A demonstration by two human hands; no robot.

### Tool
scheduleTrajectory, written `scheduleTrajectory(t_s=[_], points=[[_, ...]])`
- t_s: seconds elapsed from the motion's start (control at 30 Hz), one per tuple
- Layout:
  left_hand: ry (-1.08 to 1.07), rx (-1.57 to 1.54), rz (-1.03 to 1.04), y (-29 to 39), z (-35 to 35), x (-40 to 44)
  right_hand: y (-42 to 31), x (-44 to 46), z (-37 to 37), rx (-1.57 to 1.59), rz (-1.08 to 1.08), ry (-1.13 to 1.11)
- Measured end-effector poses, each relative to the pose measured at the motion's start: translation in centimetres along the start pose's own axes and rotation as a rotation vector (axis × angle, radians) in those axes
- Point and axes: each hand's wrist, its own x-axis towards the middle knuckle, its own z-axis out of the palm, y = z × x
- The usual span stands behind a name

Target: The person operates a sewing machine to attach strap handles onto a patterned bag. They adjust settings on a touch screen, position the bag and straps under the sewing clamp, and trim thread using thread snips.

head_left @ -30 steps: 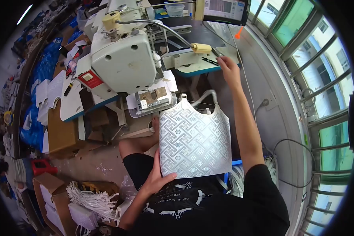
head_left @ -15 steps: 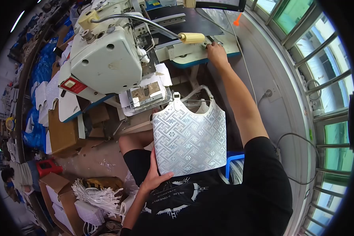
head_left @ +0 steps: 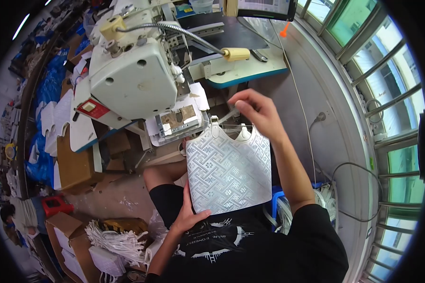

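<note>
A silver-white handbag (head_left: 229, 172) with a woven lattice and flower pattern stands upright against my lap. My left hand (head_left: 190, 214) grips its lower left edge, thumb on the front and fingers behind. Above the bag's curved top opening, my right hand (head_left: 257, 111) is curled, slightly blurred, with its fingers at the pale strap (head_left: 229, 116) that rises from the left buckle tab (head_left: 215, 126). A second tab (head_left: 244, 133) shows at the right of the opening. The bag's back and inside are hidden.
A white sewing machine (head_left: 132, 78) with a bendable lamp (head_left: 236, 54) stands ahead to the left. A dark hand tool (head_left: 259, 55) lies on the table edge (head_left: 241, 75). White straps fill a blue-rimmed basket (head_left: 276, 200) on the right. Cartons (head_left: 68, 243) stand lower left; barred windows line the right.
My right hand has come back from the table edge to the bag's strap, uncovering the dark tool there. My left hand keeps its grip on the bag. The view has shifted slightly.
</note>
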Motion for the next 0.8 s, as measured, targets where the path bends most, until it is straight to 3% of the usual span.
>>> scheduleTrajectory(t_s=[0.2,0.3,0.53,0.67,0.8], points=[[-0.003,0.058,0.035,0.1,-0.2,0.2,-9.6,3.9,5.4,0.102,-0.323,0.020],[0.007,0.056,0.053,0.3,0.0,0.2,-10.7,5.3,7.3,0.290,-0.189,0.031],[-0.001,0.163,0.060,-0.5,-0.5,0.0,-10.3,6.1,9.0,0.302,-0.228,0.165],[-0.043,-0.020,0.092,0.4,0.1,0.4,-11.0,6.1,8.8,0.380,-0.126,0.103],[-0.040,-0.004,0.111,0.6,0.4,0.2,-10.8,6.1,8.6,0.499,-0.099,0.079]])
